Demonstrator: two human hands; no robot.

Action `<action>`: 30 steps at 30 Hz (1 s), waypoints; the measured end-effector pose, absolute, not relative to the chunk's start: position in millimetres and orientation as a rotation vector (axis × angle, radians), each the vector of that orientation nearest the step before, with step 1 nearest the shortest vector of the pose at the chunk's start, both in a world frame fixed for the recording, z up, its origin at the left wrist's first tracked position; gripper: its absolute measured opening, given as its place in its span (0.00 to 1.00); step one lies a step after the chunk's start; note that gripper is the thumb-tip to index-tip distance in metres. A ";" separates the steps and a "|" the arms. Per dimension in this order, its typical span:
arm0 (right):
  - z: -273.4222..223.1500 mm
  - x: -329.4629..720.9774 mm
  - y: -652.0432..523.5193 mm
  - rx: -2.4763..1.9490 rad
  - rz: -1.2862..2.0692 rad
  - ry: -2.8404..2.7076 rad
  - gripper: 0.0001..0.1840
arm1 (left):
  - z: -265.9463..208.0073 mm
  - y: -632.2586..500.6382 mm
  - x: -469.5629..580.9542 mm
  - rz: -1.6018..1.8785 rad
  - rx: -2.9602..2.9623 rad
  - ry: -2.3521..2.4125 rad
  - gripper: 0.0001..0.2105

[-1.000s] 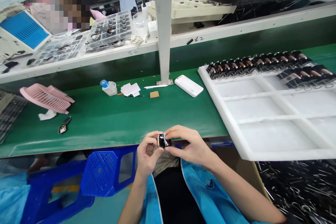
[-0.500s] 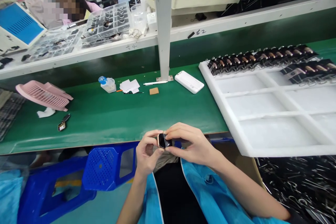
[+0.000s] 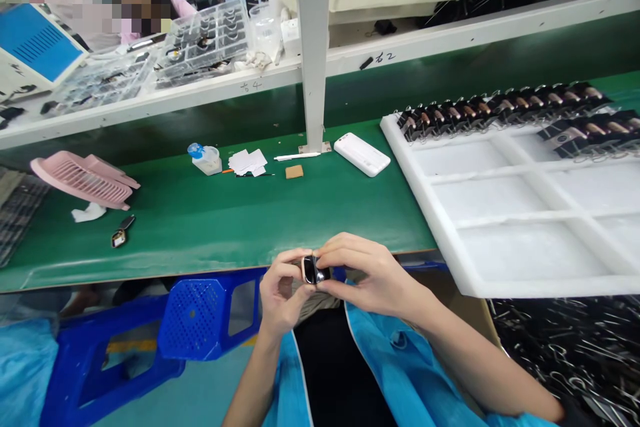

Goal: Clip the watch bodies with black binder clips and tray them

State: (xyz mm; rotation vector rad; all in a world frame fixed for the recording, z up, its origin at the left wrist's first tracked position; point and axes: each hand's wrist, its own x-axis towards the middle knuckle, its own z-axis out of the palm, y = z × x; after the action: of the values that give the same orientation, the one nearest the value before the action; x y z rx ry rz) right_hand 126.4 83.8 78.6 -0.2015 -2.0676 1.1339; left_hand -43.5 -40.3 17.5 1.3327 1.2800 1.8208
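Between my hands, just off the table's front edge, is a smartwatch body (image 3: 309,270) with a gold-toned case and a glossy black face. My left hand (image 3: 281,290) pinches its left side with thumb and fingers. My right hand (image 3: 361,271) grips a shiny dark piece (image 3: 323,272) at the right side of the watch, thumb below and fingers above. Whether this piece is a film or the watch's screen I cannot tell. My fingertips partly cover both. Another opened watch case (image 3: 119,238) lies on the green table (image 3: 215,213) at the left.
A white foam tray (image 3: 463,220) on the right holds rows of binder clips (image 3: 500,107) clamped on watches. Loose clips (image 3: 565,347) fill a box below. At the table's back are a bottle (image 3: 206,159), papers (image 3: 247,161), a pen (image 3: 297,156) and a white power bank (image 3: 362,154). Left stands a pink basket (image 3: 83,177).
Both hands keep their grip on the watch. The shiny dark piece catches the light differently, seemingly tilted a little. The whole view has shifted slightly.
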 end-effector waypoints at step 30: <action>81.1 129.9 86.2 -0.150 1.009 -2.191 0.07 | 6.7 -46.1 -44.9 1.819 1.346 1.347 0.07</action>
State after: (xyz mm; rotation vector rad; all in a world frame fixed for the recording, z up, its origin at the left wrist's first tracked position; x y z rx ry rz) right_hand 129.9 86.2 81.1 -0.1498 -2.1912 1.0092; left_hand -44.9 -46.1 6.7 1.3464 1.3467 1.8191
